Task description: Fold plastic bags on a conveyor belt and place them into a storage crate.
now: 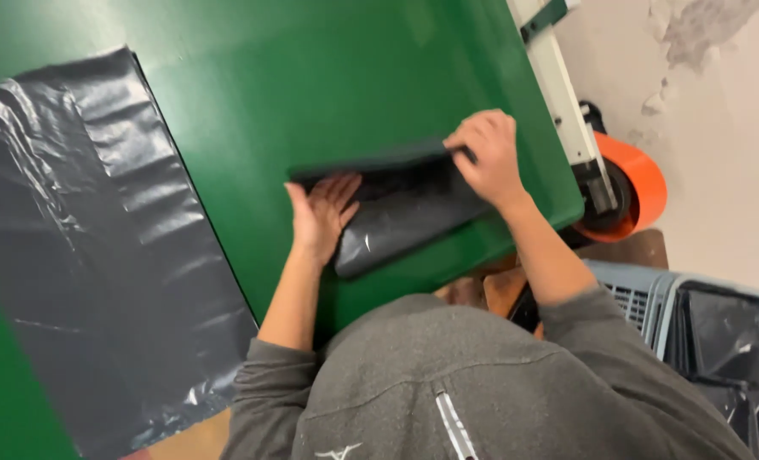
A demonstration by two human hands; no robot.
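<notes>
Your left hand (322, 213) is pressing flat, fingers together, on the folded black bag (401, 213); your right hand (488, 158) is pinching its top edge on the green table (311, 85).

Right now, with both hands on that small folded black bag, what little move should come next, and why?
Probably press the fold flat. The right hand pinches the top edge of the folded black bag on the green table, the left hand lies flat against its end, and the plastic looks puffed, not creased.
</notes>
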